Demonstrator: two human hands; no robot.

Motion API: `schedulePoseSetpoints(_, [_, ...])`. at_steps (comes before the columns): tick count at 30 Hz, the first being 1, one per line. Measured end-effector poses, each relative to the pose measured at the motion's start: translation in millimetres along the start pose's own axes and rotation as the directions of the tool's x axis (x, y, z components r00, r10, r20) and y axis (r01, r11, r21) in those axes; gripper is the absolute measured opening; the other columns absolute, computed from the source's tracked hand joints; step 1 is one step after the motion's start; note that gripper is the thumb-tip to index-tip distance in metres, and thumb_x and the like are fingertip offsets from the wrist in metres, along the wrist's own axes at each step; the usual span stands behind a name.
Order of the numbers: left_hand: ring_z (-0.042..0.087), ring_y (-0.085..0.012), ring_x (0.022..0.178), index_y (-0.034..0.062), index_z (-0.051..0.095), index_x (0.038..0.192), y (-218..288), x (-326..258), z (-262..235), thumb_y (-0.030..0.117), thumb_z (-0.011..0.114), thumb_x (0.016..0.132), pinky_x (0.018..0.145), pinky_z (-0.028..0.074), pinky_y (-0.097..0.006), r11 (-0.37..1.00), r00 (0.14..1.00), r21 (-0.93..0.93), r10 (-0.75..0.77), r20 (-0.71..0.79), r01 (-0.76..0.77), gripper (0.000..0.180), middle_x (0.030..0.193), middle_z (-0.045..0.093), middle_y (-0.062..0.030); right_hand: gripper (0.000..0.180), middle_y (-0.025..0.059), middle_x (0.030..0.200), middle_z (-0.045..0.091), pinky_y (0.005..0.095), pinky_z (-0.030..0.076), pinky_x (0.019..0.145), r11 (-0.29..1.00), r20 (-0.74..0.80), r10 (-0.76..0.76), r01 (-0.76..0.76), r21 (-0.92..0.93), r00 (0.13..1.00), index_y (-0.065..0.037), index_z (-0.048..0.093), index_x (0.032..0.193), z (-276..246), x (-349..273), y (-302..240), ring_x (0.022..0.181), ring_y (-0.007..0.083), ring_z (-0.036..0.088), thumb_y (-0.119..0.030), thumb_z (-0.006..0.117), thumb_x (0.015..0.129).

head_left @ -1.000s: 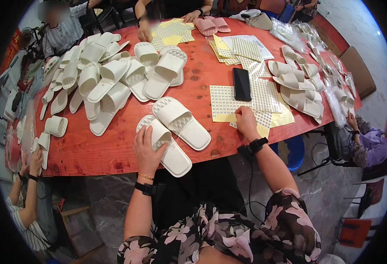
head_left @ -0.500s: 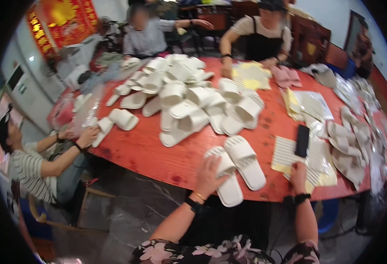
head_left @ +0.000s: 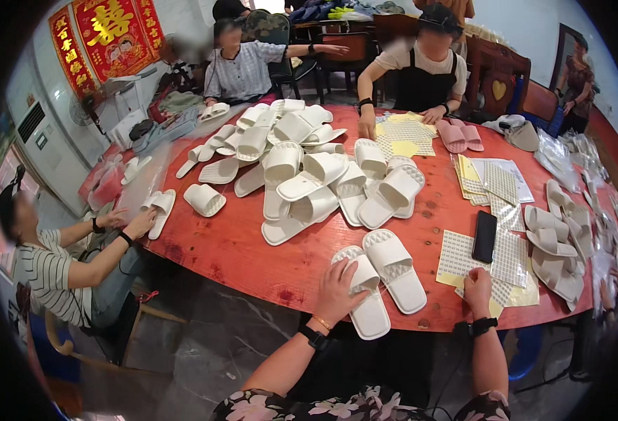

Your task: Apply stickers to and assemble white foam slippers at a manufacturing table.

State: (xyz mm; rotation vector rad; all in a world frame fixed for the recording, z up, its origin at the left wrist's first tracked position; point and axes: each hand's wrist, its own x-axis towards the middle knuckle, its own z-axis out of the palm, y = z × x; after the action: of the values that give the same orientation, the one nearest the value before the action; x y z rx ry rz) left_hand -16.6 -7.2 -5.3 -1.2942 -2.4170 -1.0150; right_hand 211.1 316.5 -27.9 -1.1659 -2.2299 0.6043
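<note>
A pair of white slippers lies at the front edge of the red table. My left hand [head_left: 337, 291] grips the left white slipper [head_left: 370, 317] by the side of its strap, with its fingers on top. Beside it lies the right white slipper [head_left: 401, 278], untouched. My right hand [head_left: 478, 291] is curled closed over the lower edge of some sticker sheets [head_left: 511, 258]; whatever its fingertips may hold is too small to make out. Just beyond that hand a black phone [head_left: 485, 237] lies on the sheets.
A large heap of white slippers [head_left: 302, 175] covers the table's middle. More slippers [head_left: 556, 238] and clear plastic bags [head_left: 558, 165] lie at the right. Pink slippers [head_left: 459, 135] sit at the far side. Co-workers sit around the table [head_left: 253, 281]; one at left handles a slipper [head_left: 161, 210].
The view has steadied and shifted slightly. My left hand stays on the slipper, and my right hand remains by the phone. At left, the co-worker's hand still touches a slipper.
</note>
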Motion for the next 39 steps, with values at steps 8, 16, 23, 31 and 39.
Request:
schedulePoseSetpoints(8, [0.044, -0.0365, 0.129, 0.0093, 0.052, 0.136, -4, -9, -7, 0.039, 0.080, 0.075, 0.106, 0.037, -0.048, 0.999, 0.999, 0.008, -0.039, -0.011, 0.039, 0.074, 0.139, 0.048, -0.0154, 0.010, 0.0171, 0.089, 0.060, 0.0439, 0.049, 0.076, 0.999, 0.036, 0.015, -0.013, -0.053, 0.999, -0.003, 0.063, 0.085, 4, -2, -10, 0.085, 0.0355, 0.061, -0.012, 0.067, 0.082])
schedulePoseSetpoints(16, [0.044, -0.0372, 0.129, 0.0078, 0.051, 0.136, 5, -13, -11, 0.039, 0.080, 0.075, 0.107, 0.037, -0.049, 0.999, 0.999, 0.001, -0.048, -0.001, 0.048, 0.074, 0.139, 0.047, -0.0167, 0.009, 0.0182, 0.088, 0.060, 0.0450, 0.048, 0.077, 0.997, 0.002, -0.001, 0.001, -0.082, 1.000, -0.003, 0.062, 0.087, 0, -9, -3, 0.085, 0.0370, 0.060, -0.011, 0.063, 0.084])
schedulePoseSetpoints(23, [0.043, -0.0363, 0.130, 0.0089, 0.048, 0.139, -10, -8, 0, 0.041, 0.079, 0.075, 0.106, 0.036, -0.050, 1.000, 1.000, 0.005, -0.025, -0.018, 0.025, 0.078, 0.141, 0.046, -0.0169, 0.016, 0.0157, 0.078, 0.064, 0.0365, 0.049, 0.071, 0.984, -0.033, -0.017, 0.023, 0.177, 0.999, 0.002, 0.062, 0.090, 11, 10, 19, 0.075, 0.0242, 0.061, -0.013, 0.059, 0.091])
schedulePoseSetpoints(31, [0.043, -0.0357, 0.128, 0.0098, 0.049, 0.137, -10, -4, -5, 0.034, 0.082, 0.072, 0.107, 0.035, -0.048, 1.000, 1.000, -0.023, -0.020, -0.020, 0.020, 0.076, 0.140, 0.047, -0.0148, 0.009, 0.0175, 0.095, 0.061, 0.0422, 0.046, 0.083, 0.927, 0.214, -0.291, 0.219, 0.305, 0.932, -0.001, 0.062, 0.087, 21, -42, -103, 0.095, 0.0348, 0.057, -0.010, 0.063, 0.084])
schedulePoseSetpoints(39, [0.043, -0.0351, 0.129, 0.0110, 0.050, 0.137, -2, -7, -8, 0.033, 0.083, 0.071, 0.107, 0.035, -0.048, 0.999, 0.999, -0.015, -0.046, -0.022, 0.046, 0.078, 0.141, 0.046, -0.0134, 0.010, 0.0172, 0.111, 0.059, 0.0480, 0.044, 0.090, 0.876, 0.154, -0.477, 0.452, 0.169, 0.866, -0.004, 0.063, 0.086, 56, -59, -135, 0.104, 0.0382, 0.053, -0.012, 0.065, 0.080])
